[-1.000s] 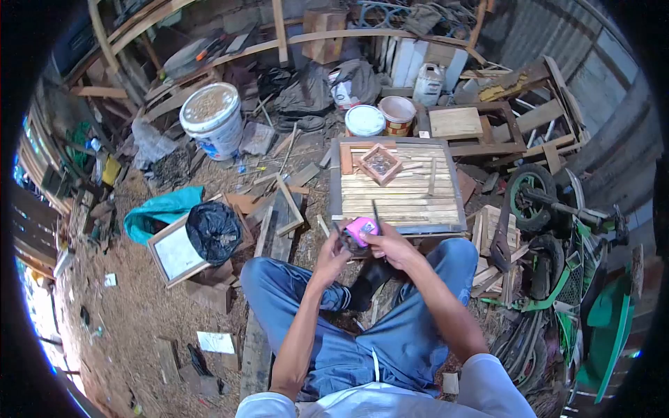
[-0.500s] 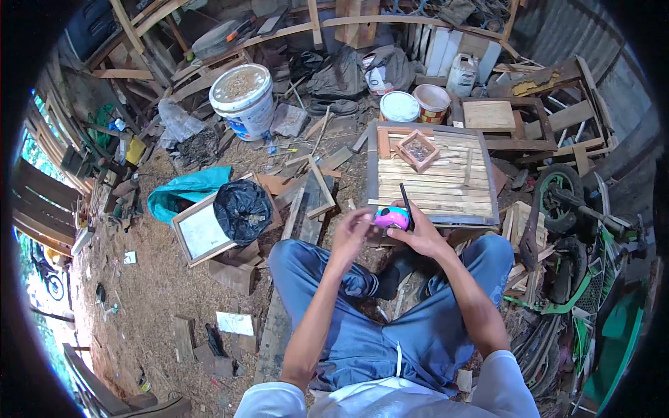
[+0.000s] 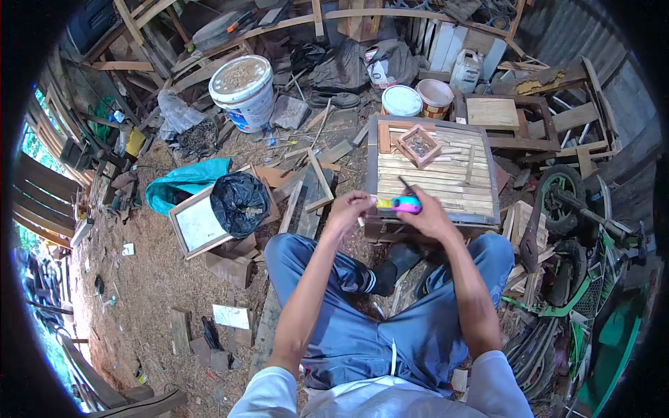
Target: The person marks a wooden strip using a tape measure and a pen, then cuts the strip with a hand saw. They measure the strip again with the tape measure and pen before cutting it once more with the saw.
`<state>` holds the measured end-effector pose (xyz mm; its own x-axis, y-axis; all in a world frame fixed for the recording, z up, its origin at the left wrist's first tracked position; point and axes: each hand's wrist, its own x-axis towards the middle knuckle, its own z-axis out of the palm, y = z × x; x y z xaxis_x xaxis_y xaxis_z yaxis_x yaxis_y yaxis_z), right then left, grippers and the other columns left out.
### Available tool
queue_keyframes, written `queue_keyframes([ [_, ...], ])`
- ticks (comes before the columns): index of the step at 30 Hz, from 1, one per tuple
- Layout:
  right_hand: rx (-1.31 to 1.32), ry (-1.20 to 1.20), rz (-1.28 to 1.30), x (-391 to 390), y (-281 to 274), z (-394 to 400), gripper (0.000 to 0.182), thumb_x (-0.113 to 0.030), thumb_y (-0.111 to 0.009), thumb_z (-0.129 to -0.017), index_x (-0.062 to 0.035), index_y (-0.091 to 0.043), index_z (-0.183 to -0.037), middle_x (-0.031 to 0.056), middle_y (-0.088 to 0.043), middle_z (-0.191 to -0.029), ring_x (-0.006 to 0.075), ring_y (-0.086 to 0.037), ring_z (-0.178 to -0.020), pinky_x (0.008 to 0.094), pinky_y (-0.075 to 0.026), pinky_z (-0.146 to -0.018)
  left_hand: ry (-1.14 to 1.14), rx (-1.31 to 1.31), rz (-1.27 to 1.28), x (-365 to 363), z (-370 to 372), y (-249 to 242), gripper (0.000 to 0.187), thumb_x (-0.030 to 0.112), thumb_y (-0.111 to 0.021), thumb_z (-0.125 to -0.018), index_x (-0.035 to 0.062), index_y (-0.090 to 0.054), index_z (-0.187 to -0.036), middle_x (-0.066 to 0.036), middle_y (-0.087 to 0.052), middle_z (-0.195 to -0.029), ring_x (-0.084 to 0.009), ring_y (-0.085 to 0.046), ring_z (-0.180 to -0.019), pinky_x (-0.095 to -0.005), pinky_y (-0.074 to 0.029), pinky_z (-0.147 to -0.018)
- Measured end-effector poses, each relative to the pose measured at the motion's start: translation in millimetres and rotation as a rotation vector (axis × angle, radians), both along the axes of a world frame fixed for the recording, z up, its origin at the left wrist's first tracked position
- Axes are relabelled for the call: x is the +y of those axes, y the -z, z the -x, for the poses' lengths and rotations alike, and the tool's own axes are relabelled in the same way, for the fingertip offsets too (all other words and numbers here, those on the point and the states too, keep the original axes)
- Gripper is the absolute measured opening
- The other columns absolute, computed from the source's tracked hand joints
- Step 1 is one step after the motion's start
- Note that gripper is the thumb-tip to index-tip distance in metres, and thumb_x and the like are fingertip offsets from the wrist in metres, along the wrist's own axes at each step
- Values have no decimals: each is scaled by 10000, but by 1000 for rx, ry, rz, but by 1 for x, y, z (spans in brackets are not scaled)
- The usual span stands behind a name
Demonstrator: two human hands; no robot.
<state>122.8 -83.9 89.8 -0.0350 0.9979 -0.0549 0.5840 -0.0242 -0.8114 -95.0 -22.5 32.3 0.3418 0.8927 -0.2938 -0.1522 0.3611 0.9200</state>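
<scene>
The slatted wooden counter [image 3: 432,182] carries a small square wooden frame [image 3: 419,145] near its far left corner (something dark inside, too small to tell). Loose wooden strips [image 3: 468,164] lie across its slats toward the right edge.

White bucket [image 3: 243,90], black bag [image 3: 239,203] on framed board [image 3: 189,228], teal cloth [image 3: 182,187], paint cans [image 3: 418,99].

Pink tape measure [image 3: 406,204]: shifted from lower centre, over the knees, up to the near edge of the slatted surface [image 3: 481,209]. Yellow tape now drawn out leftward. Left hand [image 3: 350,209]: pinching the tape end, apart from right hand [image 3: 431,217].
</scene>
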Motion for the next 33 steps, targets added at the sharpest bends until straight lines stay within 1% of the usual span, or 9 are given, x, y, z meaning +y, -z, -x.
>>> queue_keyframes([
  [3, -106, 71, -37, 10, 14, -36, 412, -200, -758, -723, -82, -579, -1075, 175, -692, -883, 344, -677, -861, 403, -515, -775, -8, 65, -4, 27, 19, 15, 207, 157, -742, -837, 28, -664, -979, -22, -634, -771, -111, -580, -659, -243, -464, -600],
  [7, -200, 186, -47, 11, 9, -69, 349, -133, -730, -675, -95, -590, -993, 156, -683, -851, 363, -659, -835, 420, -509, -738, -91, 101, -13, 37, 37, 4, 202, 134, -750, -827, 12, -672, -968, -19, -631, -759, -100, -569, -625, -243, -472, -581],
  [15, -28, 176, -118, 14, 10, -86, 344, -138, -749, -681, -84, -595, -984, 100, -679, -808, 225, -664, -733, 354, -511, -703, -64, 167, -74, 39, 39, -11, 174, 114, -736, -839, 10, -670, -962, -20, -638, -766, -99, -574, -638, -242, -470, -589],
  [18, 34, 151, -108, 15, 14, -84, 343, -131, -747, -686, -84, -602, -993, 98, -680, -811, 217, -668, -741, 352, -515, -703, 34, 239, -94, 43, 33, -16, 139, 110, -721, -853, 33, -670, -958, -15, -642, -806, -101, -583, -681, -244, -481, -629],
  [21, -35, 141, -66, 16, 6, -78, 349, -146, -749, -691, -91, -608, -1006, 106, -683, -827, 234, -676, -769, 357, -517, -722, 103, 288, -121, 49, 26, -19, 119, 105, -716, -855, 34, -669, -938, -9, -632, -779, -96, -580, -684, -241, -470, -627],
  [23, -97, 166, -41, 20, 7, -78, 345, -176, -743, -702, -102, -613, -1014, 120, -690, -866, 292, -675, -834, 384, -514, -753, 91, 365, -95, 50, 23, -25, 113, 107, -722, -849, 31, -683, -923, -7, -634, -778, -91, -571, -683, -242, -461, -628],
  [26, -136, 193, 0, 24, 3, -72, 355, -203, -735, -711, -118, -607, -1031, 143, -687, -901, 342, -660, -896, 424, -504, -776, 98, 456, -234, 56, 22, -14, 115, 117, -727, -846, 23, -698, -907, -3, -641, -781, -86, -562, -687, -245, -456, -628],
  [29, -245, 225, 2, 28, 17, -70, 380, -225, -732, -718, -132, -595, -1060, 149, -684, -908, 355, -654, -909, 449, -498, -779, 110, 434, -241, 64, 24, 14, 165, 161, -756, -823, 36, -727, -926, 1, -661, -759, -71, -554, -638, -242, -447, -588],
  [33, -289, 225, 59, 28, 18, -69, 384, -239, -724, -729, -142, -586, -1074, 149, -684, -922, 367, -646, -922, 464, -493, -774, 146, 453, -225, 66, 20, 20, 162, 151, -730, -851, 14, -712, -936, -4, -659, -806, -84, -571, -724, -249, -471, -665],
])
